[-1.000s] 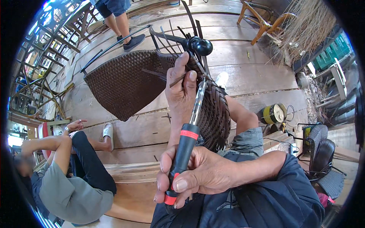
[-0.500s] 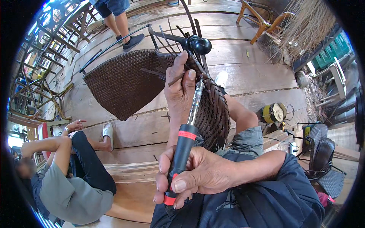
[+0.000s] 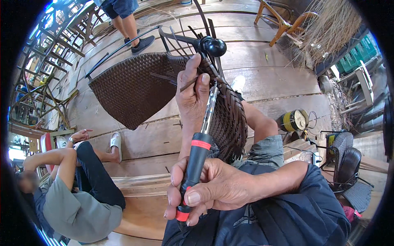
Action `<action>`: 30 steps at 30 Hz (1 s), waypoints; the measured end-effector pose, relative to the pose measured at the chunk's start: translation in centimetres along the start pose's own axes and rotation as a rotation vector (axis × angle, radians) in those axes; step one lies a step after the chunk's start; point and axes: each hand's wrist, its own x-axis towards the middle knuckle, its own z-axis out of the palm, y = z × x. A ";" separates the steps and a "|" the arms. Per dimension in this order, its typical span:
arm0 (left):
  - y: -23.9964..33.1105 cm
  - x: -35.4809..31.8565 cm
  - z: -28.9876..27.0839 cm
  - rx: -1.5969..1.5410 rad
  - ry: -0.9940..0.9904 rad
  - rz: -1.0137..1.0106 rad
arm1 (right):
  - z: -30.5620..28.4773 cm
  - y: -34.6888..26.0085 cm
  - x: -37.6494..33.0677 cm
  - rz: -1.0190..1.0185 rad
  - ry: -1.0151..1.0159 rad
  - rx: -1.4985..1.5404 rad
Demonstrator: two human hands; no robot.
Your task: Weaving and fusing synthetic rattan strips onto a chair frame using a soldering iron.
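Note:
My right hand (image 3: 223,183) is closed around the black and red handle of a soldering iron (image 3: 196,162). The iron slants upward, and its metal tip meets the dark brown woven edge of a chair frame (image 3: 232,117). Just left of the tip, my left hand (image 3: 191,96) pinches a short brown weaving strip (image 3: 188,85) between thumb and fingers, against the weave. A wide woven panel (image 3: 133,90) spreads to the left on the same black frame. Loose strips stick up beside a shiny black ball-shaped part (image 3: 213,46). My fingers partly cover the weave.
On the left sits a person in a grey shirt (image 3: 80,213); another person's legs (image 3: 129,26) stand at the back. A yellow and black can (image 3: 293,121) and a woven piece (image 3: 347,164) lie right. Dry fibres (image 3: 328,33) and a rattan frame (image 3: 283,24) are far right.
My hands, the soldering iron and the chair hold almost the same position, with only a very slight shift to the left in the view.

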 end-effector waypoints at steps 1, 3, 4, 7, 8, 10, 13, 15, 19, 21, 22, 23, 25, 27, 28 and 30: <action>0.0 -0.1 0.0 0.000 0.000 -0.006 | 0.0 0.1 0.0 -0.004 -0.002 0.008; -0.2 -0.1 0.0 0.002 0.007 -0.008 | 0.1 0.2 0.0 -0.018 -0.008 0.025; -0.3 -0.2 -0.2 -0.001 0.010 -0.010 | 0.1 0.3 -0.1 -0.029 -0.012 0.033; -1.1 0.0 -0.5 0.002 0.009 0.018 | 0.0 0.5 -0.1 -0.044 -0.020 0.054; -1.3 0.0 -0.5 -0.007 0.009 0.026 | -0.1 0.5 -0.1 -0.042 -0.022 0.063; -1.7 0.1 -0.6 -0.025 0.010 0.043 | -0.3 0.6 0.0 -0.047 -0.062 0.108; -1.8 0.0 -0.6 0.043 -0.012 0.122 | -0.5 0.7 0.0 -0.044 -0.082 0.133; -1.8 0.0 -0.6 0.092 -0.023 0.165 | -0.6 0.7 -0.1 -0.044 -0.079 0.135; -2.0 0.1 -0.8 0.064 -0.029 0.136 | -0.1 0.6 -0.2 -0.048 -0.082 0.156; -2.1 0.1 -0.8 0.032 -0.033 0.109 | 0.2 0.5 -0.2 -0.051 -0.068 0.152; -2.1 0.2 -0.9 0.025 -0.033 0.102 | 0.4 0.5 -0.3 -0.052 -0.051 0.138; -2.2 0.2 -0.9 0.018 -0.032 0.096 | 0.5 0.5 -0.4 -0.046 -0.028 0.127; -2.1 0.1 -0.8 -0.011 -0.026 0.083 | 0.6 0.5 -0.5 -0.053 -0.040 0.138; -1.8 0.0 -0.7 -0.041 -0.021 0.067 | 0.4 0.4 -0.5 -0.049 -0.071 0.163; -1.7 -0.1 -0.6 -0.056 -0.018 0.060 | 0.3 0.4 -0.4 -0.044 -0.100 0.179; -1.5 -0.2 -0.5 -0.049 -0.013 0.058 | 0.0 0.5 -0.4 -0.041 -0.138 0.210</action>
